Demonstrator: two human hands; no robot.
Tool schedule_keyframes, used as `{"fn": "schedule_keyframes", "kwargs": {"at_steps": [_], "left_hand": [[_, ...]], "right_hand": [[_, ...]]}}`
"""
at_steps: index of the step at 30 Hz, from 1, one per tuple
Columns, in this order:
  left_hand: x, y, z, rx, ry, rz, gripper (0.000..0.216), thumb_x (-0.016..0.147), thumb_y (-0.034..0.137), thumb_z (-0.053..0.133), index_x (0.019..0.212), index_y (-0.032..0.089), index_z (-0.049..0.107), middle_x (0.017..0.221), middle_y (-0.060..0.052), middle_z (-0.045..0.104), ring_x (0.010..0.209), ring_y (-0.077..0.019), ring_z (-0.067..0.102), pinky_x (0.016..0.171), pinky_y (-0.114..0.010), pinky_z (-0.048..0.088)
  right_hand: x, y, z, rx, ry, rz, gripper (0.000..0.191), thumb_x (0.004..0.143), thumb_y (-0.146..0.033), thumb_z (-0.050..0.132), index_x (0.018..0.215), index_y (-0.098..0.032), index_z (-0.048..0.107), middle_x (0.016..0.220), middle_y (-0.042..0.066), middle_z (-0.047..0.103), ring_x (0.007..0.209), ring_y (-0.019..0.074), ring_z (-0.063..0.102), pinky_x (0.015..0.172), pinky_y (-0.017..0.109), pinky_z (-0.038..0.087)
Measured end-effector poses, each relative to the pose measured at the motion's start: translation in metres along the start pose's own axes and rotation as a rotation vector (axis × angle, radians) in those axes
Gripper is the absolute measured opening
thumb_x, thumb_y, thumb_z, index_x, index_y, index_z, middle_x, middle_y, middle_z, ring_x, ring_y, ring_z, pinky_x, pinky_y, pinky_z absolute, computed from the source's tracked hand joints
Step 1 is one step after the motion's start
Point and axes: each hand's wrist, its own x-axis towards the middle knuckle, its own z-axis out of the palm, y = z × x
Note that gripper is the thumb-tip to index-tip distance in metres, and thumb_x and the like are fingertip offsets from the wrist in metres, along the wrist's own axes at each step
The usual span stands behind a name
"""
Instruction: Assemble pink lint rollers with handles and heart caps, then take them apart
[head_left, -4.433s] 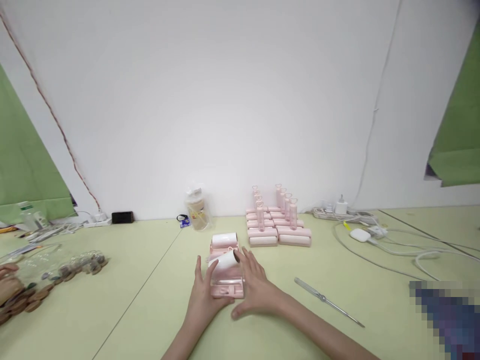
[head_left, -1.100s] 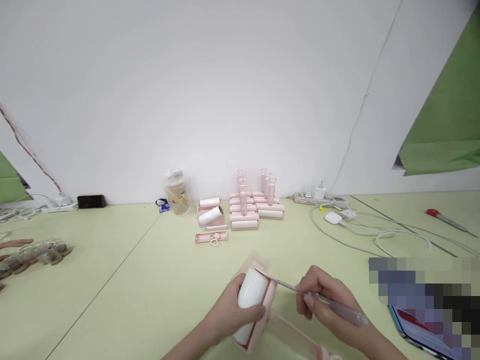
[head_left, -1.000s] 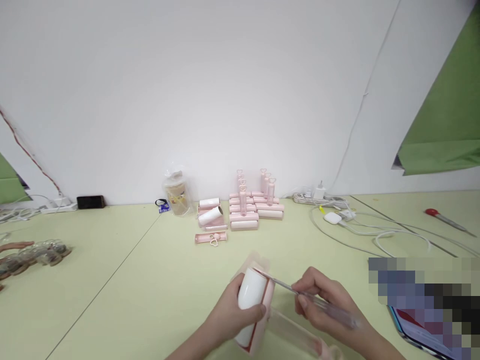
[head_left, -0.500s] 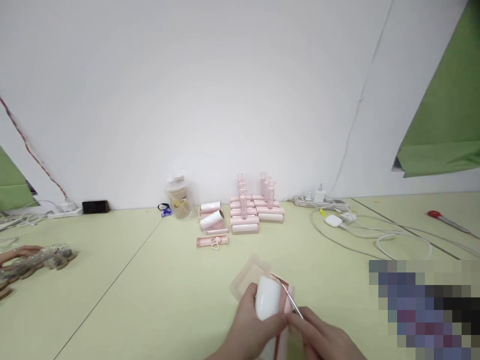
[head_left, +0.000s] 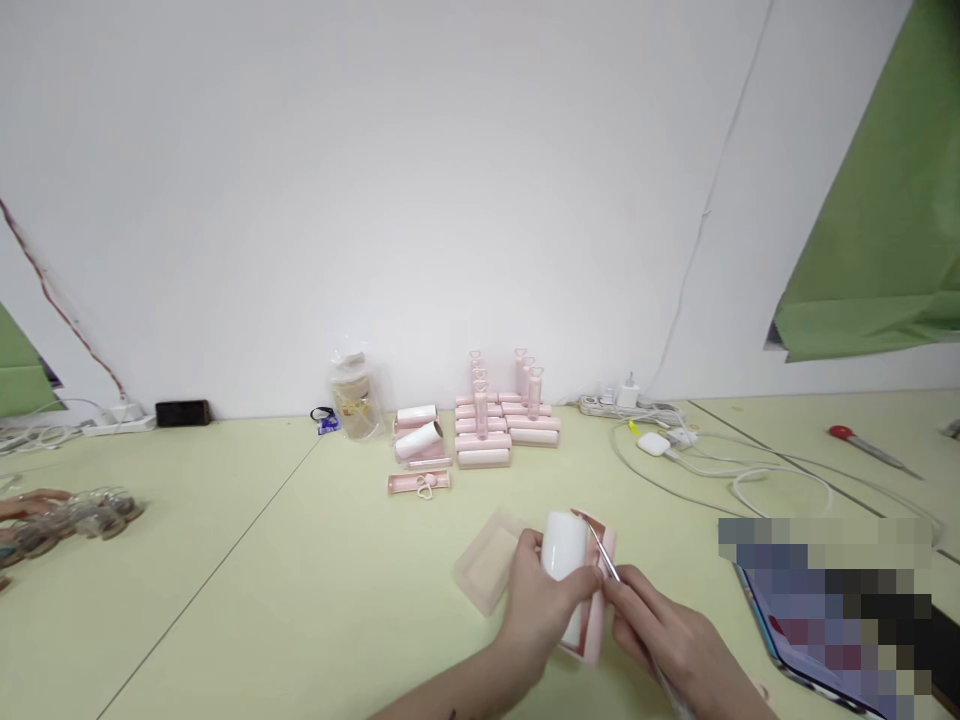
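My left hand (head_left: 541, 595) is closed around a pink lint roller (head_left: 596, 630) with a white sticky roll (head_left: 564, 548), held tilted above the table. My right hand (head_left: 667, 630) pinches a slim silver pointed tool, apparently tweezers (head_left: 606, 560). Its tip lies at the upper edge of the pink body, beside the roll; whether it grips anything there is too small to tell. Partly behind my left hand, a translucent pink cover (head_left: 487, 562) rests on the table.
Assembled pink rollers (head_left: 484, 440) are grouped by the wall, with loose white rolls (head_left: 418, 440) and a pink part with a heart loop (head_left: 418, 483) beside them. A bagged cup (head_left: 358, 400), cables (head_left: 780, 480), a red-handled tool (head_left: 870, 443) and a phone (head_left: 787, 640) lie around. Another person's hand (head_left: 34, 503) works at far left.
Both hands have moved up and slightly right with the lint roller, so more of its pink body shows. The tool stays at its upper edge. The view has shifted a little.
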Motion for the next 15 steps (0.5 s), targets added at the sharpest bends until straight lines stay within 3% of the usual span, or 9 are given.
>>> {"fn": "schedule_keyframes", "kwargs": {"at_steps": [3,5,9,13,15], "left_hand": [[0.009,0.012,-0.011,-0.165,0.104,0.006,0.034,0.065,0.025,0.062,0.084,0.020,0.034,0.077,-0.003,0.059,0.064,-0.0172,0.062,0.055,-0.027,0.047],[0.015,0.017,-0.021,-0.180,0.105,0.038,0.034,0.068,0.029,0.061,0.085,0.021,0.032,0.078,-0.004,0.060,0.061,-0.0156,0.062,0.053,-0.026,0.047],[0.026,0.016,-0.036,-0.089,0.051,0.115,0.039,0.067,0.040,0.062,0.084,0.021,0.033,0.070,0.001,0.058,0.046,-0.0105,0.053,0.044,-0.024,0.043],[0.027,0.012,-0.053,0.049,0.028,0.180,0.034,0.070,0.046,0.058,0.083,0.022,0.038,0.061,0.005,0.054,0.041,-0.0109,0.049,0.042,-0.023,0.039],[0.022,0.017,-0.065,0.269,0.032,0.243,0.029,0.070,0.042,0.058,0.084,0.022,0.043,0.063,0.003,0.057,0.047,-0.0141,0.053,0.045,-0.024,0.037]], "right_hand": [[-0.012,0.013,0.000,0.108,-0.053,0.198,0.023,0.089,-0.014,0.024,0.086,-0.022,0.046,0.061,-0.001,0.051,0.037,0.0100,0.046,0.036,0.017,0.037],[-0.017,0.021,0.000,0.133,-0.097,0.291,0.019,0.088,-0.016,0.026,0.082,-0.023,0.043,0.057,-0.003,0.048,0.038,0.0111,0.047,0.038,0.017,0.038],[-0.011,0.026,0.004,0.114,-0.266,0.269,0.015,0.087,-0.019,0.032,0.082,-0.024,0.046,0.067,0.000,0.059,0.044,0.0137,0.055,0.042,0.021,0.037],[0.006,0.025,-0.001,0.131,-0.404,0.260,0.020,0.086,-0.018,0.034,0.071,-0.024,0.046,0.056,-0.002,0.059,0.047,0.0160,0.056,0.046,0.023,0.034],[0.017,0.024,-0.011,0.194,-0.430,0.320,0.020,0.085,-0.020,0.037,0.067,-0.024,0.045,0.052,-0.003,0.057,0.043,0.0146,0.052,0.045,0.023,0.032]]}}
